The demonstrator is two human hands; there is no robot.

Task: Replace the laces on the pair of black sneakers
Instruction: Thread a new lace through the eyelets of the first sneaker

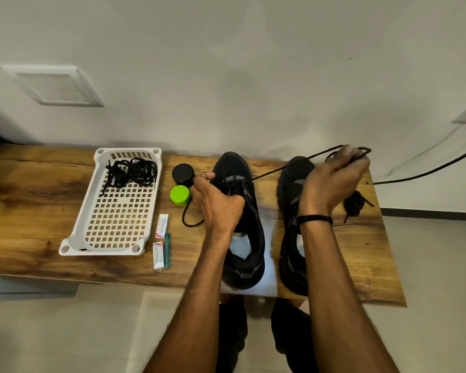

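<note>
Wood table against white wall: L hand grips sneaker; R hand pinches lace, taut btwn fingers.

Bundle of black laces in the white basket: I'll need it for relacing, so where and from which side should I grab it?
Pinch the dense middle of the bundle of black laces, coming straight down from above. It lies heaped at the far end of the white basket, whose raised walls block a sideways reach; the loose trailing ends would probably just drag the tangle.
</note>
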